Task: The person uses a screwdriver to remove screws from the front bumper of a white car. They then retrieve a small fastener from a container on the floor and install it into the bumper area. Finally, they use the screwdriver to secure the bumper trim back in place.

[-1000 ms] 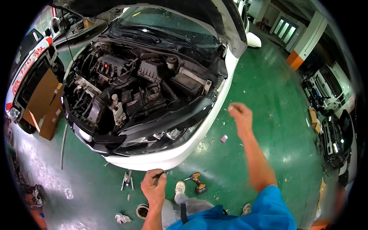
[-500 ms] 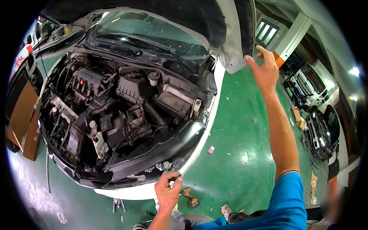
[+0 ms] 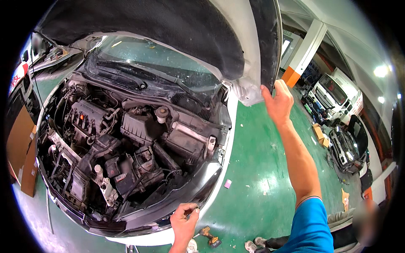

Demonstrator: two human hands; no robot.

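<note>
My right hand [image 3: 277, 102] grips the edge of the raised hood [image 3: 223, 40], whose dark lined underside hangs over the windscreen. My left hand [image 3: 185, 223] is curled in a pinch near the front corner of the white car's bumper [image 3: 143, 238], beside the headlight; what it holds, if anything, is too small to make out. The engine bay [image 3: 118, 156] is open, with a black engine cover [image 3: 90, 114], an airbox [image 3: 137, 127] and many hoses.
A cardboard sheet [image 3: 25, 162] leans at the left by another vehicle. A cordless drill [image 3: 209, 236] lies on the green floor [image 3: 249, 156]. An orange-and-white pillar [image 3: 297, 63], a white truck [image 3: 327, 101], boxes [image 3: 319, 134] and loose body parts [image 3: 344, 152] stand along the right.
My right hand has risen to the hood and closed on its edge; since half a second ago both it and the hood edge appear lower in the view, as my viewpoint tilts upward.
</note>
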